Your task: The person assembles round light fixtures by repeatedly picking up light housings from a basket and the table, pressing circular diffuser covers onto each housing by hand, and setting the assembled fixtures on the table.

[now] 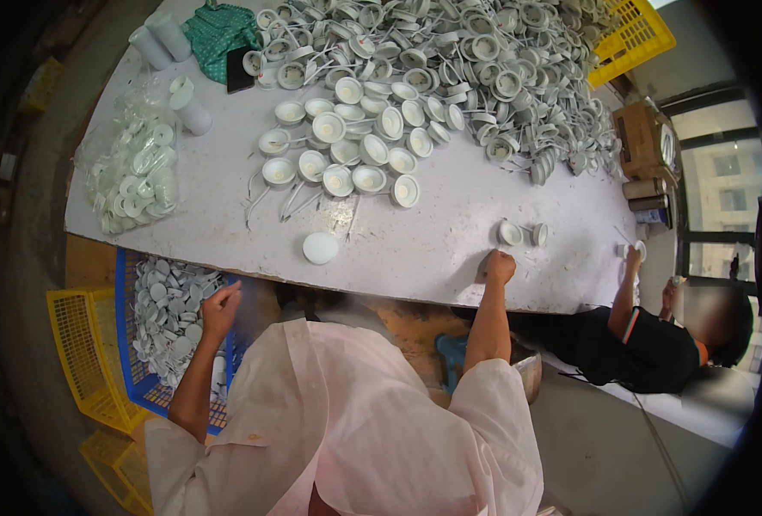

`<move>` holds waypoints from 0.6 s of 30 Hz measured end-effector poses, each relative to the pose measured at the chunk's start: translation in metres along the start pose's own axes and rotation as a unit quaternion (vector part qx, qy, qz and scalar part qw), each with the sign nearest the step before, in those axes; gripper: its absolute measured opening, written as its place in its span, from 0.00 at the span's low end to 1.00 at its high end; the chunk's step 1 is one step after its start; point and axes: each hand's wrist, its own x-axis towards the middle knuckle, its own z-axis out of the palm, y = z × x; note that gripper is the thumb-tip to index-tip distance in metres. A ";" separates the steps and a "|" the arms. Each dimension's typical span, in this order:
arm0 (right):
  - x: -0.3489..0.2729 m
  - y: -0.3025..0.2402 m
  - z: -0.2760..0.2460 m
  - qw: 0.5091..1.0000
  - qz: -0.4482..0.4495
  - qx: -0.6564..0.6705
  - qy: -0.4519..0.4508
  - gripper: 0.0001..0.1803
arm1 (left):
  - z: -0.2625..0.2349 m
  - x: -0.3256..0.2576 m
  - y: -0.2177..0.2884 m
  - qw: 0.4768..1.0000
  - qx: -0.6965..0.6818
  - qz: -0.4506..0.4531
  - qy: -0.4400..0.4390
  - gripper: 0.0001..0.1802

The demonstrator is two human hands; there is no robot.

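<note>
My left hand (220,311) is above the right side of a blue basket (125,327), fingers curled toward the thumb; I cannot make out anything in them. Round white discs and fittings (164,301) fill that basket. Close to the table's front edge, my right hand (500,268) is closed, and whatever it may hold is hidden. Just beyond it lie two small white lamp cups (509,232) (539,234). A single white round disc (320,248) rests on the table between my hands. Farther back, several white lamp cups (328,127) sit face up, some with trailing wires.
A large heap of wired white cups (501,77) covers the table's back. At left are a plastic bag of white rings (140,176), white rolls (192,112) and a green cloth (218,39). Yellow crates (89,353) stand left; a co-worker (648,344) sits at right.
</note>
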 end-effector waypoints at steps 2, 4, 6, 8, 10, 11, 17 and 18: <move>-0.004 0.022 0.009 0.995 -0.083 0.050 0.004 0.16 | 0.019 0.012 0.035 0.998 -0.008 0.018 -0.056 0.11; -0.034 0.020 0.016 0.985 -0.117 0.130 -0.014 0.15 | 0.039 0.013 0.089 0.992 -0.032 0.036 -0.114 0.11; -0.072 0.006 0.019 0.951 -0.171 0.254 -0.049 0.10 | 0.063 0.015 0.118 0.975 -0.113 0.009 -0.191 0.14; -0.114 -0.011 0.020 0.927 -0.165 0.319 -0.104 0.09 | 0.085 0.021 0.143 0.948 -0.141 0.018 -0.285 0.23; -0.159 -0.032 0.018 0.898 -0.157 0.379 -0.158 0.07 | 0.104 0.026 0.175 0.941 -0.093 0.093 -0.312 0.35; -0.182 -0.046 0.015 0.875 -0.187 0.399 -0.199 0.06 | 0.111 0.027 0.189 0.936 -0.129 0.091 -0.315 0.39; -0.277 -0.098 0.001 0.801 -0.276 0.392 -0.359 0.05 | 0.119 0.033 0.200 0.955 -0.146 0.144 -0.215 0.50; -0.286 -0.102 0.006 0.785 -0.303 0.390 -0.374 0.05 | 0.115 0.033 0.196 0.958 -0.120 0.196 -0.172 0.50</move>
